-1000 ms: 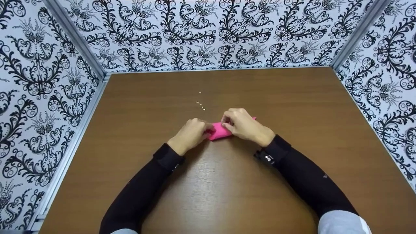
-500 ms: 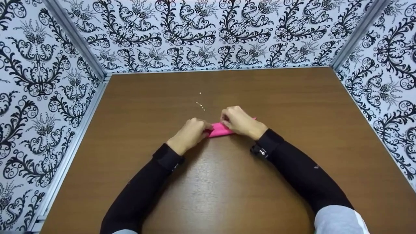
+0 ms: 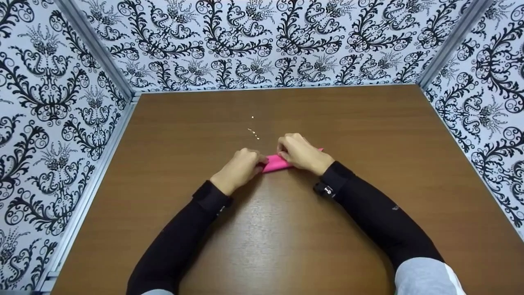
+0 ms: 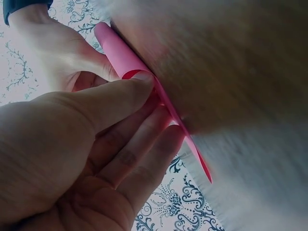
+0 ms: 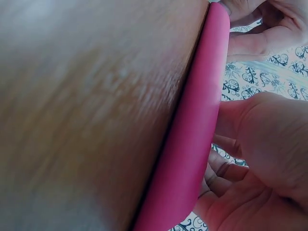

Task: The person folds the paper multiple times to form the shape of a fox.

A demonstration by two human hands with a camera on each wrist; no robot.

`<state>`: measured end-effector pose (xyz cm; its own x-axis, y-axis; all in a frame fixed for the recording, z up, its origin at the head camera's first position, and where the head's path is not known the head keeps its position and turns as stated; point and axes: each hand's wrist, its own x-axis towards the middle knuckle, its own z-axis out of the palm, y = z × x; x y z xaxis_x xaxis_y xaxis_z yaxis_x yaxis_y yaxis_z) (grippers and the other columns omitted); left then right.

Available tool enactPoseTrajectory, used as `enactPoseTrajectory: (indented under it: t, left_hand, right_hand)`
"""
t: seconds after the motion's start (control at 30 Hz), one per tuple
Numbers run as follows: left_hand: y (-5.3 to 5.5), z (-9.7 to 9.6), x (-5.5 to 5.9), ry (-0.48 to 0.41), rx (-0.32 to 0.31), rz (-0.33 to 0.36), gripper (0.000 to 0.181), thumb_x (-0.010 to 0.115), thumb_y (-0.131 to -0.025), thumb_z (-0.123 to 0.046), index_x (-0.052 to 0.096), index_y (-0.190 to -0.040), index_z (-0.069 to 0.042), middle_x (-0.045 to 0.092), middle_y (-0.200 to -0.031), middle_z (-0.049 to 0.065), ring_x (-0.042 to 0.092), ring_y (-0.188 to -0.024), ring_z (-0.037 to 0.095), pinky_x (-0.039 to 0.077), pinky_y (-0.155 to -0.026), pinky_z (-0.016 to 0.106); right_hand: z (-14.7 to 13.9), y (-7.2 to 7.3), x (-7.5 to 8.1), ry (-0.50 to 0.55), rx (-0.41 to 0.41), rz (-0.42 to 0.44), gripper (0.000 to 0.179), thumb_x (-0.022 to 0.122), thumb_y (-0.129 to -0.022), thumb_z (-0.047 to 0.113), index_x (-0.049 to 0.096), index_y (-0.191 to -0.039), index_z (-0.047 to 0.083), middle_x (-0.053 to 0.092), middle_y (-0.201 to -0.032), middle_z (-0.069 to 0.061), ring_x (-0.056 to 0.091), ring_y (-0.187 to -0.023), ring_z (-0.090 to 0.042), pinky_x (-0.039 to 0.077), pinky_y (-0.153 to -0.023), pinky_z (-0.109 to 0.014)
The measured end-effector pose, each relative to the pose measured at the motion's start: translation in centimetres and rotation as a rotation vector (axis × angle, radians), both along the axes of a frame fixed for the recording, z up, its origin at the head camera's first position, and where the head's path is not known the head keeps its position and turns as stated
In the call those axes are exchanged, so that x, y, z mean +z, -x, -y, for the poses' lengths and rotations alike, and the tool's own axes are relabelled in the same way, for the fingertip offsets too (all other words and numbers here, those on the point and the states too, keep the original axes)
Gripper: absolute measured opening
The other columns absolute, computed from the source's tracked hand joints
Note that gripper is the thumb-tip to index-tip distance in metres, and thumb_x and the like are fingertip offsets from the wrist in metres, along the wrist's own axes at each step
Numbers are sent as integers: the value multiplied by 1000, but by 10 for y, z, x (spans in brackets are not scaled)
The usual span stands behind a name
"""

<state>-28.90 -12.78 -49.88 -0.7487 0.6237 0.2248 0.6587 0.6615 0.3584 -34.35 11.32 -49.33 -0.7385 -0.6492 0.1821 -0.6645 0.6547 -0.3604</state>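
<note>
A sheet of pink paper [image 3: 276, 163] lies on the table, bent over into a rounded fold along its near side. My left hand [image 3: 241, 168] pinches its left end; in the left wrist view the thumb [image 4: 142, 79] is on the curled edge and the fingers lie underneath or behind it. Farther right along the same sheet, my right hand [image 3: 301, 151] holds the folded-over part between thumb and fingers. The right wrist view shows the smooth fold of the paper [image 5: 192, 130] close to the tabletop. A pointed pink corner sticks out beyond the right hand.
Several tiny white bits [image 3: 254, 133] lie on the brown wooden table [image 3: 262, 246] beyond the hands. Patterned black-and-white wall panels [image 3: 262, 45] with metal frame posts [image 3: 92, 45] enclose the table at the back and both sides.
My right hand has shifted slightly away from me and to the left. The paper's near edge moved back and the visible fold became narrower. My left hand has stayed nearly still.
</note>
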Motion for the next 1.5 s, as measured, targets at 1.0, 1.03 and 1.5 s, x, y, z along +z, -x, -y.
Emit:
enactPoseTrajectory:
  t: [1.0,1.03,1.5]
  left_hand:
    - [2,0,-3,-14,-18,-28,12,85,-102,2,90,-112,-4,89,-108,13,87,-105,33,72,-97,49]
    - [2,0,-4,-15,-18,-28,12,85,-102,2,90,-112,-4,89,-108,13,87,-104,33,72,-97,48]
    - [0,0,-3,-16,-13,-22,8,83,-103,2,88,-102,-5,87,-99,11,85,-96,32,71,-90,48]
  right_hand:
    - [-6,-7,-1,42,-17,29,10,79,-98,-2,84,-107,1,80,-103,-18,74,-101,-38,66,-86,-56]
    - [-6,-8,-1,40,-18,30,10,79,-98,-2,84,-107,2,80,-104,-18,74,-101,-38,66,-86,-56]
    - [-5,-10,0,46,-13,13,9,81,-97,-1,85,-105,2,80,-102,-18,74,-99,-36,68,-86,-55]
